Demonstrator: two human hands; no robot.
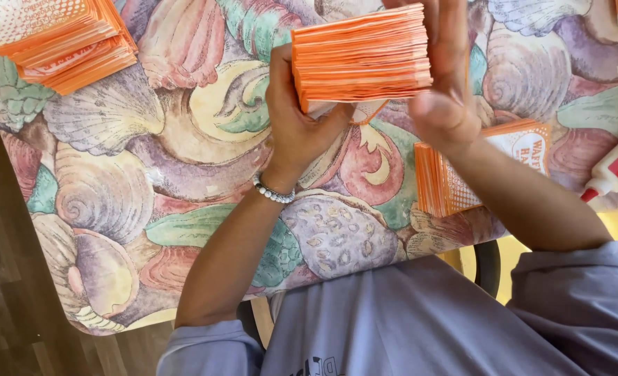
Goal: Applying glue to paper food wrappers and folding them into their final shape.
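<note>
Thick stack of orange paper sleeves (361, 54), thin edges layered, clamped between left hand (296, 122) and right hand (442, 83) above the seashell-print tablecloth (149, 174). Just below the right hand, a second flat stack (472, 167); farther right, a glue bottle (615, 170); far left, a fanned pile (61, 38). Wood floor beyond.

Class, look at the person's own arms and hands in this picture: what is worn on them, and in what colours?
Both forearms are bare. The left hand has a bracelet of small pale beads around its wrist. The right hand shows no ring, watch or band. Pale lilac-grey sleeves are pushed up near the elbows and match the shirt.
</note>
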